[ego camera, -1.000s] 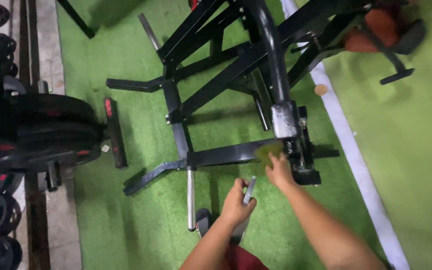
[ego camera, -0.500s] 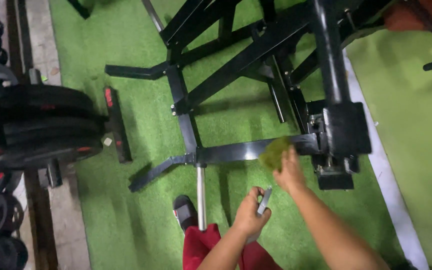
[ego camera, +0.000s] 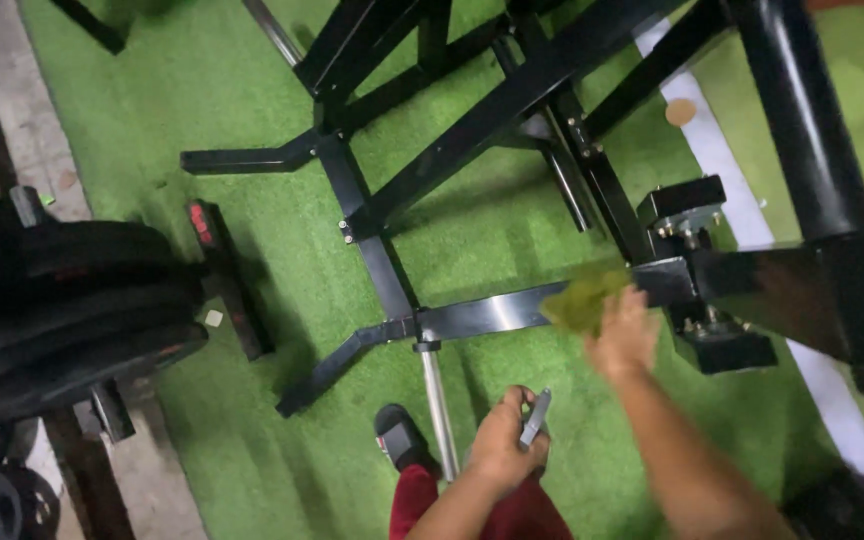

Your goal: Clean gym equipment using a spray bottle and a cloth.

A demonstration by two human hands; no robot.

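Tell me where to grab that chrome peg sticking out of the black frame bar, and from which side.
Grip the chrome peg around its bare middle, coming from above with the fingers wrapped across it. It is a straight, smooth round rod lying low over the green turf; one end joins the black frame bar, and the free end sits close beside the sandalled foot.

Both arms are bare, with no sleeves, and so are the left hand (ego camera: 504, 440) and right hand (ego camera: 624, 335). The person wears dark red shorts (ego camera: 492, 515). One foot has a black slipper (ego camera: 399, 437) with a red and white bit.
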